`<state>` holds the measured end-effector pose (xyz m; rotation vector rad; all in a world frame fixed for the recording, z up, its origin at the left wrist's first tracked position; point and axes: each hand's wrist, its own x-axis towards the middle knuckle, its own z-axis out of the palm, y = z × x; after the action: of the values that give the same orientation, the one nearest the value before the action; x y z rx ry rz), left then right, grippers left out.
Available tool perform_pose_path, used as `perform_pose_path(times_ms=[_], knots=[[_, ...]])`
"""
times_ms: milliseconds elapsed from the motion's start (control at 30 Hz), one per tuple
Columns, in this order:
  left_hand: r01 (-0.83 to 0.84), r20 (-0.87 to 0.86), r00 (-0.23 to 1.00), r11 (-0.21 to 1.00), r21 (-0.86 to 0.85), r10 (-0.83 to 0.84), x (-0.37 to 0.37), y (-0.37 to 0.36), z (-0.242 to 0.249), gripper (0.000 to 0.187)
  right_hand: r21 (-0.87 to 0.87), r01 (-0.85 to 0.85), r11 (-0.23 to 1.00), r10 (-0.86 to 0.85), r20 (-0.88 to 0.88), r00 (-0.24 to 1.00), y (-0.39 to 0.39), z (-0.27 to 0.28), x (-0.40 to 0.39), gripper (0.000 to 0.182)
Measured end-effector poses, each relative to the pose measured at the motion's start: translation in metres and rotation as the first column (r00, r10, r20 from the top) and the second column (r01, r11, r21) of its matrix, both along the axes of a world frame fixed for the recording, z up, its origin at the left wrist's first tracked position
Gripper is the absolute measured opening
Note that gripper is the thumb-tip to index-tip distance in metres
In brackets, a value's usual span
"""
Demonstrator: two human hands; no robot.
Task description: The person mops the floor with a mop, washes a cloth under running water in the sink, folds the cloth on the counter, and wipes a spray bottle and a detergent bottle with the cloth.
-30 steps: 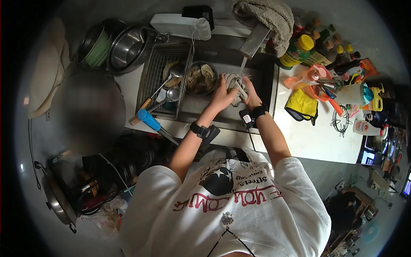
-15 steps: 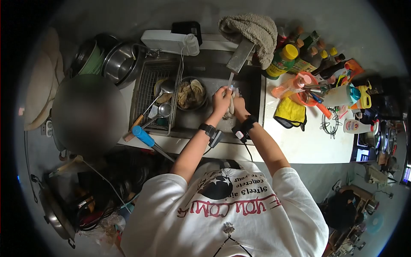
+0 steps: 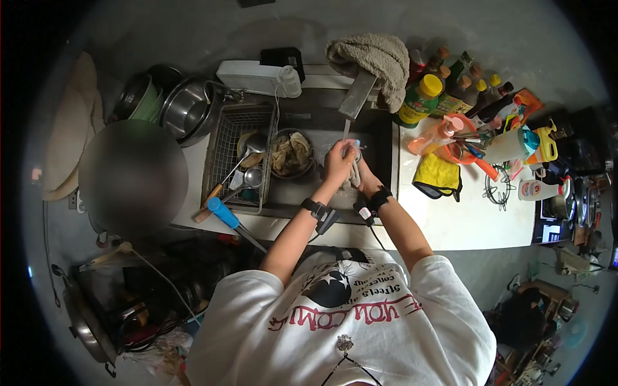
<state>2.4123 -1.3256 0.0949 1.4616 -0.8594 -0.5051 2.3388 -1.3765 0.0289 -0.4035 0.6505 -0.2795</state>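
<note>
Water runs from the faucet (image 3: 358, 95) into the metal sink (image 3: 290, 199). My left hand (image 3: 340, 161) is closed around a pale, soft piece (image 3: 355, 170) under the stream. On the right side of that piece, my right hand (image 3: 369, 179) grips it too, its fingers partly hidden. The two hands are close together. To their left in the sink stands a bowl (image 3: 311, 168) with brownish, leaf-like pieces (image 3: 291, 153) in it.
A wire rack (image 3: 265, 186) with ladles sits at the sink's left. Steel bowls (image 3: 184, 108) stand beyond it. Right of the sink are a yellow cloth (image 3: 438, 172), an orange basket (image 3: 456, 153) and several bottles. A towel (image 3: 380, 61) hangs by the faucet.
The view has shifted slightly, so the counter and sink appear a little lower. Both hands remain at the pale piece under the water, with a small change in their position.
</note>
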Motion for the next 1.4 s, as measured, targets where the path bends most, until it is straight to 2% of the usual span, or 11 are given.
perform_pose_path(times_ms=[100,367,433,533,767,833,933,1067,1133,1333,1400], knots=[[-0.05,0.241,0.97,0.957,0.285,-0.021,-0.003,0.009,0.03,0.028,-0.182,0.096,0.979,-0.116,-0.099,0.988,0.02,0.054,0.009,0.042],[-0.158,0.204,0.973,0.96,0.231,0.111,0.012,0.005,-0.01,0.023,-0.374,-0.012,0.927,-0.16,-0.425,0.891,0.002,-0.01,0.022,0.046],[-0.176,0.161,0.977,0.955,0.237,0.14,0.019,0.002,-0.035,0.019,-0.564,-0.34,0.752,-0.207,-0.692,0.691,-0.003,-0.014,0.023,0.056],[-0.07,-0.645,0.74,0.976,0.207,0.19,0.026,0.008,-0.047,0.027,-0.653,-0.418,0.632,-0.31,-0.707,0.636,-0.005,0.031,0.002,0.062],[-0.001,-0.966,0.205,0.987,0.16,0.156,0.027,0.025,-0.072,0.035,-0.929,-0.275,0.249,-0.587,-0.37,0.72,0.003,0.083,-0.009,0.031],[0.069,-0.959,0.271,0.992,0.11,0.088,0.015,0.028,-0.055,0.046,-0.967,-0.244,0.075,-0.595,-0.239,0.767,0.01,0.098,-0.006,0.027],[0.2,-0.994,0.085,0.977,0.078,0.062,0.0,0.034,-0.006,0.074,-0.947,-0.31,0.081,-0.531,-0.304,0.791,0.022,0.127,-0.006,0.029],[0.067,-0.991,-0.081,0.992,-0.108,-0.102,0.001,0.037,-0.018,0.072,-0.917,-0.341,0.209,-0.332,-0.394,0.857,0.01,0.12,-0.008,0.029],[0.064,-0.991,-0.035,0.989,-0.13,-0.128,0.003,0.035,-0.031,0.069,-0.846,-0.43,0.313,-0.124,-0.486,0.865,0.004,0.124,-0.013,0.031],[0.01,-0.98,0.085,0.984,-0.178,-0.179,0.01,0.027,-0.04,0.055,-0.955,-0.285,0.076,-0.284,-0.295,0.912,0.007,0.076,-0.027,0.038],[0.024,-0.969,0.13,0.977,-0.211,-0.212,0.015,0.022,-0.035,0.052,-0.952,-0.245,0.183,-0.327,-0.294,0.898,0.009,0.06,-0.027,0.039]])
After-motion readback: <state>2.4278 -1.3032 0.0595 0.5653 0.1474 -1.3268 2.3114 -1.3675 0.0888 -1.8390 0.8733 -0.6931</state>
